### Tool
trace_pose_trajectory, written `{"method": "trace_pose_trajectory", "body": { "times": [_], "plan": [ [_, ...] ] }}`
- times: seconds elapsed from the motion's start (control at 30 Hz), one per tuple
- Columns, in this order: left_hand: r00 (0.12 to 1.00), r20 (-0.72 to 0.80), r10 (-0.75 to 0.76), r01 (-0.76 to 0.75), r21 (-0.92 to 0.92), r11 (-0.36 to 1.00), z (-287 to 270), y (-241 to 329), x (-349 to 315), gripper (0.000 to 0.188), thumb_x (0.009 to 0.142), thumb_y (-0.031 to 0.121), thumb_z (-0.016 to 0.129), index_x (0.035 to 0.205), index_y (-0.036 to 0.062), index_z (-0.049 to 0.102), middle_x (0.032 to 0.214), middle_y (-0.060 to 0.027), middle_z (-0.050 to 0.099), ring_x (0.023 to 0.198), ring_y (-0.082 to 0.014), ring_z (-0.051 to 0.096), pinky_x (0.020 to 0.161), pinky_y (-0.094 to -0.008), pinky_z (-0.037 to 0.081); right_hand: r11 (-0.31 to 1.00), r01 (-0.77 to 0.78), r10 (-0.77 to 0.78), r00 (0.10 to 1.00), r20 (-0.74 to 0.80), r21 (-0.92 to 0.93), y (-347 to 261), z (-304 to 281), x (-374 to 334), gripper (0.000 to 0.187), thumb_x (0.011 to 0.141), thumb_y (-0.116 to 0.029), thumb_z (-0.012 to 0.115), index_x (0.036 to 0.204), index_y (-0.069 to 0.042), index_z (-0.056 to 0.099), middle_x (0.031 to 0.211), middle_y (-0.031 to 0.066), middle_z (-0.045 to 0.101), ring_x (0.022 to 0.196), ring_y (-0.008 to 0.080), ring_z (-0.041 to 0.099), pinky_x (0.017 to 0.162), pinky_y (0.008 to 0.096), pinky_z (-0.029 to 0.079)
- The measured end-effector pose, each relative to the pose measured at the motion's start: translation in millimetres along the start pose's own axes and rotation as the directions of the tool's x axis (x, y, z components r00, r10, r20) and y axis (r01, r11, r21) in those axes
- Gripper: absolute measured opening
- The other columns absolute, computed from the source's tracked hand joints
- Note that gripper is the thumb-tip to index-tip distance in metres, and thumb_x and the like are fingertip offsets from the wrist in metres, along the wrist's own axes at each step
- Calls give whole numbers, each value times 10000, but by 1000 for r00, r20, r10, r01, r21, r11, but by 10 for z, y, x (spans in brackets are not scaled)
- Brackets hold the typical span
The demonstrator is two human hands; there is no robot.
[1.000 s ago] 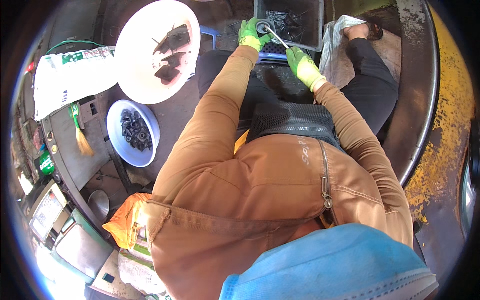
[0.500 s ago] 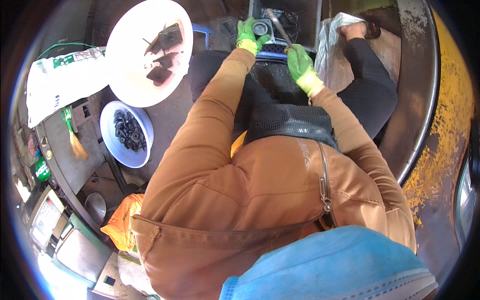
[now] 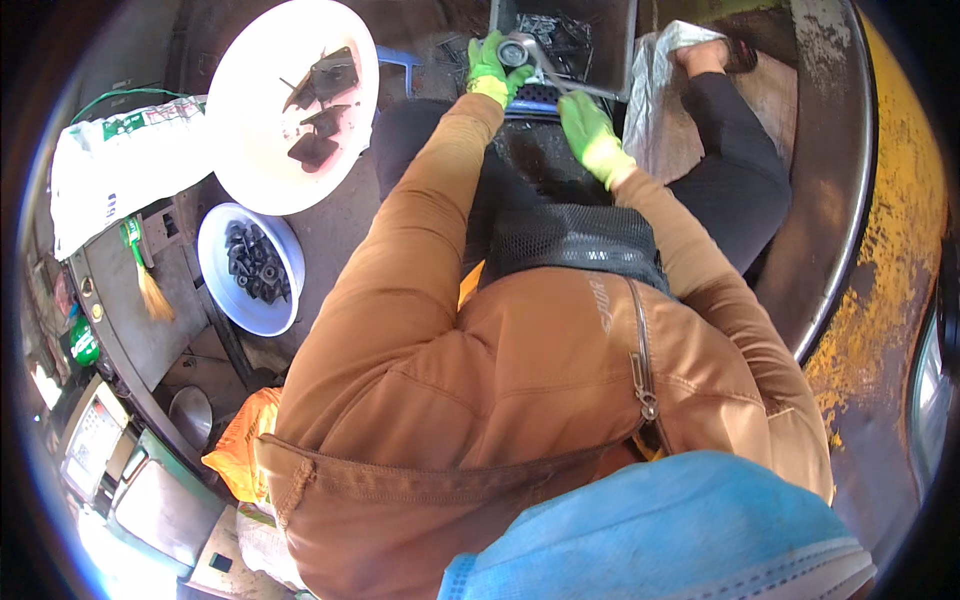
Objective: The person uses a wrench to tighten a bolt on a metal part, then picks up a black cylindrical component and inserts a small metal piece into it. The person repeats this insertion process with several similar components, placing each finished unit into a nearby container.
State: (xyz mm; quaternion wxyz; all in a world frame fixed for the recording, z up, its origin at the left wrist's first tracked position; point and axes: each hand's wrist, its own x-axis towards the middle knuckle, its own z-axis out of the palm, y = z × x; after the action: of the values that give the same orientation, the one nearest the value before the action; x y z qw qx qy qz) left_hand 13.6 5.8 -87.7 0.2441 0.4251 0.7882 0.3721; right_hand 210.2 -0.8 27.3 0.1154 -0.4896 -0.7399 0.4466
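Observation:
Both my hands wear green gloves and reach forward past my orange sleeves. My left hand (image 3: 490, 70) grips a round metal part (image 3: 515, 52) at the near edge of a dark box (image 3: 620, 45) holding several black pieces. A thin metal tool (image 3: 560, 80) runs from my right hand (image 3: 592, 135), which is shut on it, up toward the round part. Under both hands lies a dark tray (image 3: 530, 100) resting on my lap.
A large white basin (image 3: 250, 150) with a few dark scraps sits at upper left. Below it stands a small blue-white bowl (image 3: 215, 290) of black parts. A white sack (image 3: 110, 170), a small brush (image 3: 145, 280), an orange bag (image 3: 240, 450) and a yellow curved metal rim (image 3: 880, 250) surround me.
My left hand has taken up the round metal part and holds it at the box edge. My right hand has dropped lower and nearer with the tool.

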Motion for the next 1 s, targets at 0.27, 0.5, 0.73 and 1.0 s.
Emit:
{"method": "trace_pose_trajectory", "body": {
  "times": [0.27, 0.5, 0.73, 1.0],
  "plan": [
    [997, 83, -11, 30, -233, 972, -49, -12, -15, 802, 622, 119, 893, 1324, 185, 511, 1512, -264, 271, 1313, -400, 443, 1143, -414, 359, 967, -176, 198, 975, 102, -185, -43, -7, 34, 425, 1004, -387, 368, 1139, -43, 578, 1125, 273, 630, 1077, 484, 572, 910, 525, 441],
    [976, 125, -180, 216, -679, 702, -4, 18, 26, 820, 624, 35, 867, 1347, 138, 494, 1521, -219, 275, 1342, -360, 417, 1122, -401, 388, 978, -155, 162, 986, 41, -140, -71, 10, 70, 421, 1008, -394, 365, 1145, -57, 576, 1174, 259, 617, 1103, 486, 554, 925, 525, 441],
    [999, 26, -27, 32, -220, 975, -108, 139, -64, 846, 667, 6, 835, 1409, 152, 454, 1545, -226, 226, 1357, -356, 395, 1141, -382, 374, 990, -77, 72, 997, -41, -116, -64, 25, 45, 422, 1016, -410, 374, 1133, -60, 580, 1132, 268, 629, 1058, 485, 578, 896, 524, 464],
    [998, -48, 47, -54, -155, 986, 90, -142, 17, 917, 567, 77, 899, 1377, 131, 472, 1496, -223, 312, 1332, -348, 416, 1122, -385, 389, 989, -112, 109, 993, -36, -96, -4, 41, 31, 420, 1014, -410, 378, 1105, -59, 591, 1124, 259, 638, 1064, 475, 582, 893, 515, 468]
  ]
}}
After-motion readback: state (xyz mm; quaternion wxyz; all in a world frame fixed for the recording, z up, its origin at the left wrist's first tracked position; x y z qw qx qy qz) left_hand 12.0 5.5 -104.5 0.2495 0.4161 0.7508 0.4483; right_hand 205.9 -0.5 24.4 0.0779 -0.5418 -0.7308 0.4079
